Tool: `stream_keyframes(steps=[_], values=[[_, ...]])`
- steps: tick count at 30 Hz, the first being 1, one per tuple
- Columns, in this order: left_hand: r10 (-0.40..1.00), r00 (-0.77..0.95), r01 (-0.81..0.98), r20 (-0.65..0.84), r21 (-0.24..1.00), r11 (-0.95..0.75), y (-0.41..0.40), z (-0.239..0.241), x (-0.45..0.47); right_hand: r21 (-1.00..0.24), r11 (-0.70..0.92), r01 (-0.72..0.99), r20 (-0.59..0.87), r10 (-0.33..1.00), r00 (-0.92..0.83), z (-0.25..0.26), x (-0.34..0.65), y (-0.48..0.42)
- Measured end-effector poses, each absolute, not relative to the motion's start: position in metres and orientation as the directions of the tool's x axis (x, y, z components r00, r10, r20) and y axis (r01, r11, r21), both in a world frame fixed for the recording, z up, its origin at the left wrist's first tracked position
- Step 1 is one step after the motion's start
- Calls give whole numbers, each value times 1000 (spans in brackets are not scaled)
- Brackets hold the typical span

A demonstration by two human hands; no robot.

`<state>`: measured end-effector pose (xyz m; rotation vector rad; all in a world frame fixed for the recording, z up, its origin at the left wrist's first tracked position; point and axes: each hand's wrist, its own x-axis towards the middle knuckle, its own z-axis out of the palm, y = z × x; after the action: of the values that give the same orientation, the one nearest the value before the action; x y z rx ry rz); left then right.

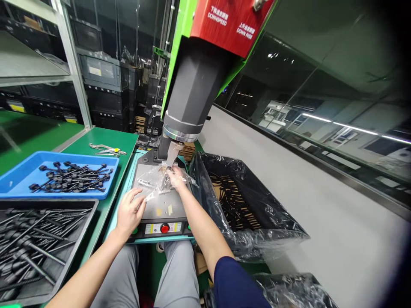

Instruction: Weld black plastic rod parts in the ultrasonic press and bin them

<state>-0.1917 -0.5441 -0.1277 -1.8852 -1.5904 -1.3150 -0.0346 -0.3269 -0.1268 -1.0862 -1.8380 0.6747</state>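
Right under the big machine lies a clear plastic bag (157,179) with small parts inside. It rests on the grey metal plate (162,203) of the machine, just below the metal tip (173,153) that points down at it.

The right hand (176,176) is stretched out, and its fingers press on the far end of the bag, very near the tip. The left hand (130,211) lies flat and open on the near edge of the plate, touching the bag's corner. The two hands are apart.

A red button (165,228) sits at the front of the machine, close to the left hand. I think this is the risky part: if the tip comes down while the fingers are so close, they could get pinched. The bag could also slide or crumple if it is not held flat.

To the left are a blue tray (19,179) of black pins and a dark tray (86,214) of longer rods. To the right stands a box with a black liner (266,214).
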Motion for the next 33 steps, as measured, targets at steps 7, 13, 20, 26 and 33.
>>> stream_keyframes(steps=[7, 13, 20, 26, 33], values=[[584, -73, 910, 808, 294, -292, -542, -126, -192, -868, 407, 284, 412, 910, -46, -118, -23, -348], [703, -49, 931, 709, 288, -225, -552, -148, -197, -994, 103, -29, 107, 968, -226, -150, 8, -441], [862, -47, 902, 504, 392, -180, -584, -141, -178, -992, 61, -109, 109, 854, -509, -134, 29, -525], [918, 183, 636, 352, 670, -383, -606, -116, -144, -971, 176, -164, 235, 835, -497, -108, 18, -538], [986, -53, 486, 156, 867, -111, -612, -127, -144, -970, 81, -230, 188, 849, -494, -111, 14, -541]])
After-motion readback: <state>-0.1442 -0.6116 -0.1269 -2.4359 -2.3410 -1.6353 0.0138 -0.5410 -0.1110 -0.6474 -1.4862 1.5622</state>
